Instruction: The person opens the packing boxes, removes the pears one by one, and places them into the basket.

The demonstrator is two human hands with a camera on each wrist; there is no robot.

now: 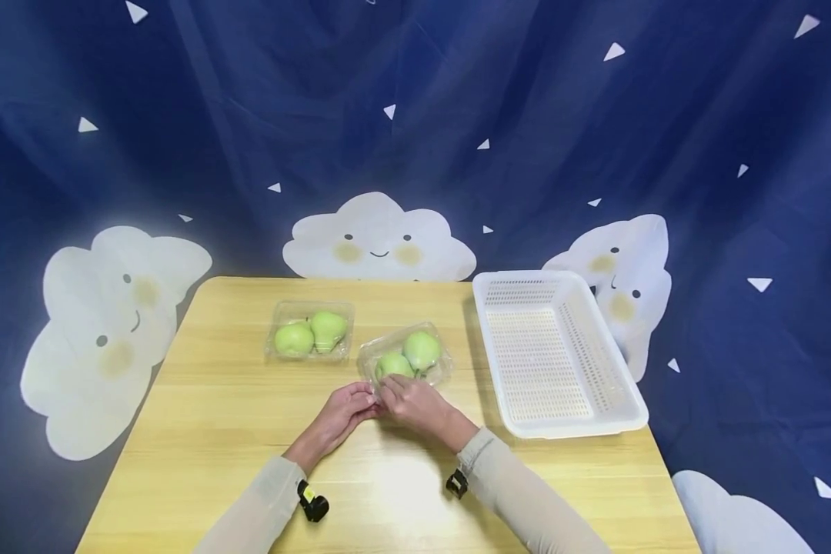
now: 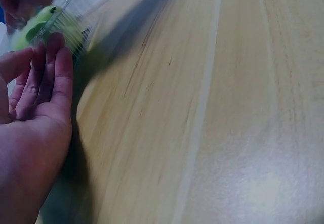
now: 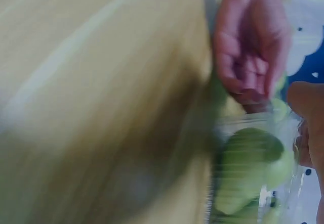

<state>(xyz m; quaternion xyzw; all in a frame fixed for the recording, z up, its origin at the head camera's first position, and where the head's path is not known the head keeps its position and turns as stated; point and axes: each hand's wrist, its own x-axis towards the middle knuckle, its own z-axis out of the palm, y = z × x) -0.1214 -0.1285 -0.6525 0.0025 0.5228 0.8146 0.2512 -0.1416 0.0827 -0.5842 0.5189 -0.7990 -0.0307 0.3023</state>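
Near clamshell (image 1: 407, 358) with two green pears (image 1: 410, 355) sits mid-table (image 1: 201, 400), left of white basket (image 1: 557, 354). Its front edge is met by both hands. Left hand (image 1: 342, 412): fingers straight, tips touching the plastic, nothing gripped. Right hand (image 1: 412, 400): fingers curled on the edge, pinching it. Second clamshell (image 1: 309, 331) lies behind-left, untouched.

Two fruit boxes (image 1: 405, 357) left of basket (image 1: 561, 419)
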